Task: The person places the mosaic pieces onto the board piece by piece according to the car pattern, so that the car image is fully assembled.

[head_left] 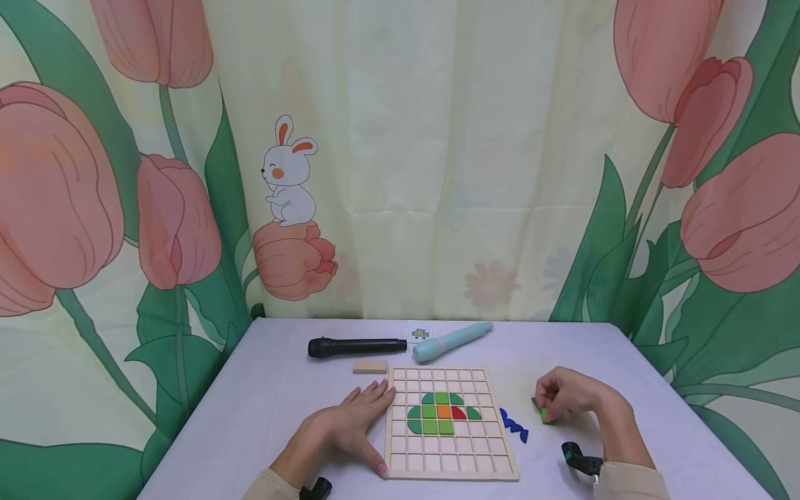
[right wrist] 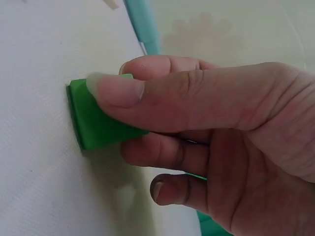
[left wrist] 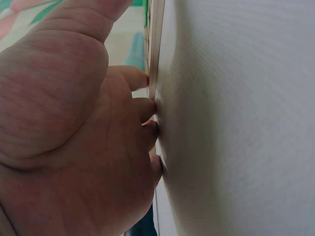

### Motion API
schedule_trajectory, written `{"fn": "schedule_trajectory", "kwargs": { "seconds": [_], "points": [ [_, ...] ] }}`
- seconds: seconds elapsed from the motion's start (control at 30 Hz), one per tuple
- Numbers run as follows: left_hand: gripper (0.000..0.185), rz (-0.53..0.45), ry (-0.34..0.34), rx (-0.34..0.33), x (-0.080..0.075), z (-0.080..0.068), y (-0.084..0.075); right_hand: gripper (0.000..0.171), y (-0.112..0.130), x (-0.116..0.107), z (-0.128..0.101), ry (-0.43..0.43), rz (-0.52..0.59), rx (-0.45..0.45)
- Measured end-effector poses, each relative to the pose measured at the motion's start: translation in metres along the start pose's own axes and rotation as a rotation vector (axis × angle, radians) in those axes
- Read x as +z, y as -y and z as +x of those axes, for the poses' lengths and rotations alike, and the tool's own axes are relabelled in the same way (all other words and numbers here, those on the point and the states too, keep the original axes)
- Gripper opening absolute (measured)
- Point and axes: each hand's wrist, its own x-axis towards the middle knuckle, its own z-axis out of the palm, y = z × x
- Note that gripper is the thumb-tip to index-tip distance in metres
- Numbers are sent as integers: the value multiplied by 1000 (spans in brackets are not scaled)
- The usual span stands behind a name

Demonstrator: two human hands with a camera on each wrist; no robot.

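A wooden grid board [head_left: 450, 477] lies on the table, with green, orange and red tiles [head_left: 444, 412] set in its middle cells. My left hand [head_left: 353, 420] is spread flat at the board's left side, with thumb and fingertips touching its edge. To the right of the board, my right hand [head_left: 571, 394] pinches a green square tile [right wrist: 106, 123] between thumb and fingers, low over the tabletop. A darker green bit shows beside the fingers in the head view; whether it is a second piece I cannot tell. Several dark blue pieces [head_left: 514, 425] lie between the board and my right hand.
Behind the board lie a black marker-like stick [head_left: 362, 347], a light blue pen-shaped stick [head_left: 453, 342], a small wooden block [head_left: 370, 367] and a picture card [head_left: 420, 332]. A tulip-patterned curtain [head_left: 400, 173] hangs at the table's [head_left: 281, 396] far edge.
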Motion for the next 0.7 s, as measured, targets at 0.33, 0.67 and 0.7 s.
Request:
{"fn": "schedule_trajectory", "kwargs": {
  "seconds": [0.33, 0.67, 0.7],
  "points": [
    [135, 1, -1, -2, 0, -1, -2, 8, 13, 0, 5, 42, 89, -134],
    [136, -2, 7, -12, -1, -1, -3, 23, 33, 3, 13, 63, 127, -215],
    [136, -3, 7, -12, -1, -1, -4, 24, 35, 3, 13, 64, 125, -218]
  ]
}}
